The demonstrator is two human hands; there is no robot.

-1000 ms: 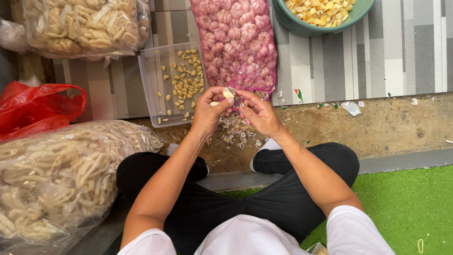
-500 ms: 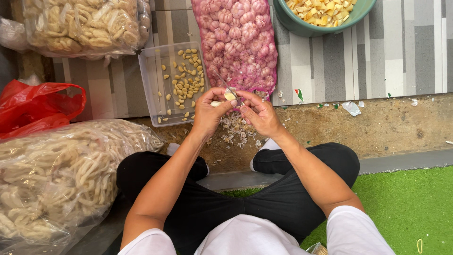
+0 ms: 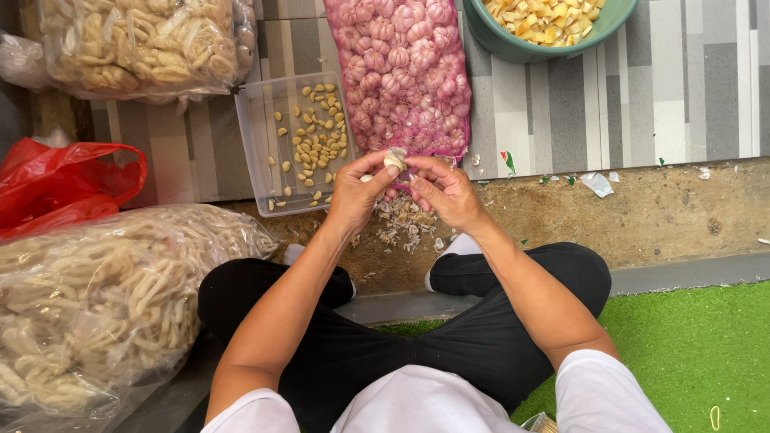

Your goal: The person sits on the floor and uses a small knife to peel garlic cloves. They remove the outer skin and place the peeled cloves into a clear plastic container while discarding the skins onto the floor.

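My left hand (image 3: 357, 188) pinches a pale garlic clove (image 3: 394, 159) between thumb and fingers. Close against it, my right hand (image 3: 443, 188) has its fingertips on the same clove; whether it also holds a small blade I cannot tell. Both hands hover over a heap of garlic skins (image 3: 401, 220) on the brown floor. Just beyond them lies a pink mesh sack of garlic bulbs (image 3: 405, 72). To its left a clear plastic tray (image 3: 255, 144) holds several peeled cloves.
A teal bowl (image 3: 513, 48) of yellow pieces stands at the top. Clear bags of pale crackers lie at the left (image 3: 96, 297) and top left (image 3: 136, 44), with a red plastic bag (image 3: 56, 188) between them. Green turf (image 3: 698, 353) is at the lower right.
The hands stay joined over the skins. The fingers have shifted slightly around the clove, which now sits a little higher between the fingertips.
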